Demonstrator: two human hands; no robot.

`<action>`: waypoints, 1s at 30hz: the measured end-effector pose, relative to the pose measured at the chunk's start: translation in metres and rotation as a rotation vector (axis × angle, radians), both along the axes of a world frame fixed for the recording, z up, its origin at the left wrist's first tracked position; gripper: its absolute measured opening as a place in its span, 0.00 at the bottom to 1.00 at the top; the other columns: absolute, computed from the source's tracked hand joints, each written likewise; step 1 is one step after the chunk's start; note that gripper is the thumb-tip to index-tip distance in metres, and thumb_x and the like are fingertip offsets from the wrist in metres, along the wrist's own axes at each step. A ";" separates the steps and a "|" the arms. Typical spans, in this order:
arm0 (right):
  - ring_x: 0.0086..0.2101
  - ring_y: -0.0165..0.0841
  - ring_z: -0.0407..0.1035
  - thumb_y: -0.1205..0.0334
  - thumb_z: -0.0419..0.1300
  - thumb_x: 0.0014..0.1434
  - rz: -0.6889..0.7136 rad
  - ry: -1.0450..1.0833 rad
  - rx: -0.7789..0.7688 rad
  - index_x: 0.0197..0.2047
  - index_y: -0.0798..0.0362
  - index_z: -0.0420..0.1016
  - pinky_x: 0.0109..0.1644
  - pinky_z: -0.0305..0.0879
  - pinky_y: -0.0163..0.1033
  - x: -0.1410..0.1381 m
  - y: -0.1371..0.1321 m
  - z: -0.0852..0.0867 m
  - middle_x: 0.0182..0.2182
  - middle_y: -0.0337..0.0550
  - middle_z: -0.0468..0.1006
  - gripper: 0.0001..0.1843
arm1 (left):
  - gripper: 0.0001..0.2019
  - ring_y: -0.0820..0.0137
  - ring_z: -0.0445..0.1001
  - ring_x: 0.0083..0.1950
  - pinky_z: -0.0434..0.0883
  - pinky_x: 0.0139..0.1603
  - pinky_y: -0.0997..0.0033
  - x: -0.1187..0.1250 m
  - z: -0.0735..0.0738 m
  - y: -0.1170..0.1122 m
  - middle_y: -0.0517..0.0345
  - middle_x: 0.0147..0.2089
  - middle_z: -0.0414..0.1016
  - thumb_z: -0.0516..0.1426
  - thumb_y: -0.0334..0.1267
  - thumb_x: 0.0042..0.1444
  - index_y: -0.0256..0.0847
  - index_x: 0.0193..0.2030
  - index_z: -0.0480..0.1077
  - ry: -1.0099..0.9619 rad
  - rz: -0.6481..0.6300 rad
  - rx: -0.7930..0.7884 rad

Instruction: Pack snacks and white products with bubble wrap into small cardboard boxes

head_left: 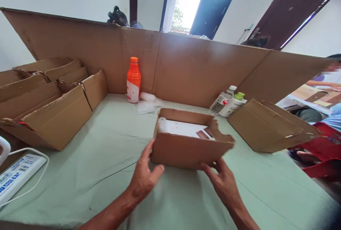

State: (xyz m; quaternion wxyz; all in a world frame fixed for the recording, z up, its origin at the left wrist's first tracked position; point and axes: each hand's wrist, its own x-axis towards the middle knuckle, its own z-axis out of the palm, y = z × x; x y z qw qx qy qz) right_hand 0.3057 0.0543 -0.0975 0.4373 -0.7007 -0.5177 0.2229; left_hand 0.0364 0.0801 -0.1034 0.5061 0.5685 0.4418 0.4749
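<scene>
A small open cardboard box [186,150] sits on the pale green table cover [106,173] in front of me, with white paper lying inside it. My left hand [145,175] is open, its fingers spread against the box's near left corner. My right hand [222,180] is open too, fingertips touching the box's near right bottom edge. Neither hand holds anything.
A stack of open cardboard boxes [50,113] stands at the left and another box [269,127] at the right. An orange bottle [133,80], a clear bottle [222,100] and a white green-capped bottle [234,104] stand by the cardboard wall [186,66]. A power strip [16,175] lies near left.
</scene>
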 end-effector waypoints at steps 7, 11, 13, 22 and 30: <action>0.26 0.35 0.70 0.38 0.58 0.57 0.216 -0.161 -0.085 0.48 0.49 0.69 0.31 0.68 0.43 -0.060 0.048 0.004 0.41 0.45 0.81 0.26 | 0.37 0.53 0.59 0.73 0.61 0.71 0.46 -0.065 -0.039 -0.049 0.47 0.74 0.58 0.54 0.32 0.57 0.47 0.74 0.51 0.157 0.241 0.065; 0.21 0.31 0.65 0.39 0.57 0.59 0.324 -0.169 -0.090 0.45 0.49 0.68 0.27 0.65 0.41 -0.067 0.065 -0.002 0.35 0.41 0.78 0.23 | 0.39 0.54 0.55 0.76 0.68 0.67 0.50 -0.073 -0.059 -0.068 0.50 0.77 0.52 0.54 0.28 0.55 0.50 0.74 0.50 0.197 0.218 0.133; 0.29 0.35 0.72 0.42 0.59 0.59 0.411 -0.083 -0.038 0.49 0.50 0.68 0.33 0.70 0.42 -0.077 0.086 -0.007 0.38 0.43 0.79 0.23 | 0.39 0.54 0.54 0.76 0.70 0.65 0.50 -0.077 -0.061 -0.065 0.49 0.77 0.50 0.53 0.28 0.56 0.50 0.75 0.49 0.185 0.255 0.131; 0.60 0.44 0.67 0.58 0.59 0.55 0.678 0.104 0.136 0.69 0.49 0.55 0.57 0.71 0.52 -0.193 0.246 -0.034 0.63 0.51 0.70 0.40 | 0.34 0.52 0.56 0.75 0.68 0.66 0.46 -0.101 -0.050 0.005 0.46 0.77 0.50 0.54 0.31 0.54 0.46 0.70 0.59 0.195 0.426 0.115; 0.67 0.49 0.56 0.60 0.63 0.48 0.778 -0.112 0.154 0.72 0.59 0.53 0.70 0.53 0.56 -0.282 0.269 -0.062 0.69 0.60 0.61 0.49 | 0.29 0.50 0.57 0.74 0.65 0.68 0.45 -0.125 -0.036 0.110 0.37 0.75 0.51 0.56 0.42 0.57 0.38 0.66 0.63 0.278 0.532 0.112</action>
